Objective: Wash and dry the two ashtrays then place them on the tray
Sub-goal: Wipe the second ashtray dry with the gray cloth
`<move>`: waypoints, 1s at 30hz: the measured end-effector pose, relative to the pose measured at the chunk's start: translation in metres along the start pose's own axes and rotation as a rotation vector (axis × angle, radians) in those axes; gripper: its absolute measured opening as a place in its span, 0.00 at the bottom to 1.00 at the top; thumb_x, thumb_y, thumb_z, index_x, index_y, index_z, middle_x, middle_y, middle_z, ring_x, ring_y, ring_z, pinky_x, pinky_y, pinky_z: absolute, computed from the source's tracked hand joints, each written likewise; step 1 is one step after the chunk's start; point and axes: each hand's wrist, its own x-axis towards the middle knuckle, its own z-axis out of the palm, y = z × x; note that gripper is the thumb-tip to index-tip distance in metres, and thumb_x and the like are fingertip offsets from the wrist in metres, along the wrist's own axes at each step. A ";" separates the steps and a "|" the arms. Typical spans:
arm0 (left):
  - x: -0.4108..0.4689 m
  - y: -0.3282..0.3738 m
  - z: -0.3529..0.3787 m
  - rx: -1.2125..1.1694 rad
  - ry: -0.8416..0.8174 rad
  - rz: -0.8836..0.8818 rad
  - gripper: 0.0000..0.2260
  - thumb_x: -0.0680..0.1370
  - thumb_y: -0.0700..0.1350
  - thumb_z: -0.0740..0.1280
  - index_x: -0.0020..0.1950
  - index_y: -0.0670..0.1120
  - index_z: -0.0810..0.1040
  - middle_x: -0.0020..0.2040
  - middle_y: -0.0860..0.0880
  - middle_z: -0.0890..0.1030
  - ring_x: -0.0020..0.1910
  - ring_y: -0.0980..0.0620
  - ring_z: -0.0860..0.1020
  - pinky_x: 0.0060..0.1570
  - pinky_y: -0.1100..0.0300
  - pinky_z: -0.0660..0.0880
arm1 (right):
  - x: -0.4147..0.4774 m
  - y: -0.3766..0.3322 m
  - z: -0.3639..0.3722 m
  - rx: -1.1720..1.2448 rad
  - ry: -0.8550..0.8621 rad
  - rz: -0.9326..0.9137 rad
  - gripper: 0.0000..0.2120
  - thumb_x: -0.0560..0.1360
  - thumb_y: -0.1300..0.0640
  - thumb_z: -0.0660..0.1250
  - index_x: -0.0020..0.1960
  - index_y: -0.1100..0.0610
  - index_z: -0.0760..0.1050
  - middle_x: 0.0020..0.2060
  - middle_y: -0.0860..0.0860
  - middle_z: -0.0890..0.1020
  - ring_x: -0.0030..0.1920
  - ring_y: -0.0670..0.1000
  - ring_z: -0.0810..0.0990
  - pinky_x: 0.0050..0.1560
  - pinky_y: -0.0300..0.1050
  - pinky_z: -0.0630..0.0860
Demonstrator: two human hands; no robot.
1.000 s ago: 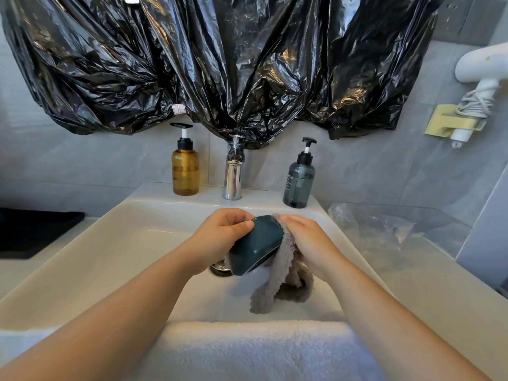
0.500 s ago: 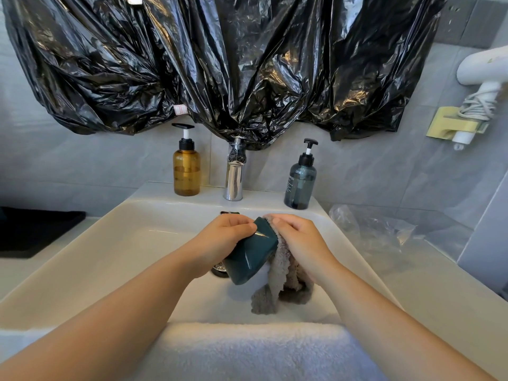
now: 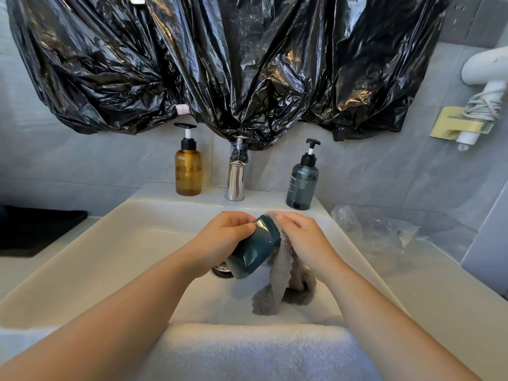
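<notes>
Overhead: crinkled, glossy black plastic [image 3: 220, 64] hangs on the wall.
Ashtray [image 3: 254, 247]: dark teal, smooth, rounded; tilted above the sink [image 3: 110, 243], between both hands.
Left hand [image 3: 222, 237]: fingers and thumb curled round the ashtray's upper end.
Right hand [image 3: 301, 237]: fingers curled on the cloth [image 3: 283, 281], pressing it against the ashtray.
Cloth: grey, fluffy; its tail dangles into the sink.
Sink: white, glossy, rectangular; chrome faucet [image 3: 235, 177] behind.
Towel [image 3: 247, 353]: white terry, draped over the near rim.

Two bottles [image 3: 188, 171] [image 3: 302, 182]; one ashtray [image 3: 254, 247]; one cloth [image 3: 286, 281]
</notes>
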 end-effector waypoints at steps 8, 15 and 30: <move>0.003 0.002 0.001 -0.098 -0.027 -0.034 0.10 0.81 0.47 0.62 0.46 0.45 0.81 0.43 0.43 0.83 0.44 0.44 0.79 0.50 0.51 0.74 | -0.001 0.004 -0.006 0.428 -0.043 0.247 0.12 0.80 0.54 0.63 0.59 0.56 0.81 0.52 0.53 0.86 0.57 0.53 0.82 0.66 0.56 0.74; 0.002 0.000 0.003 -0.028 -0.049 -0.042 0.11 0.81 0.49 0.61 0.48 0.45 0.80 0.47 0.41 0.83 0.46 0.45 0.79 0.51 0.51 0.72 | -0.005 -0.001 0.000 0.116 -0.017 0.032 0.13 0.81 0.52 0.62 0.60 0.50 0.81 0.58 0.45 0.83 0.61 0.47 0.79 0.68 0.51 0.73; 0.002 -0.003 0.004 0.056 0.006 0.019 0.10 0.82 0.45 0.60 0.52 0.46 0.81 0.51 0.43 0.84 0.53 0.43 0.80 0.57 0.48 0.75 | -0.004 -0.006 0.006 -0.093 0.024 -0.191 0.14 0.82 0.55 0.59 0.64 0.52 0.79 0.61 0.45 0.81 0.62 0.42 0.76 0.66 0.40 0.71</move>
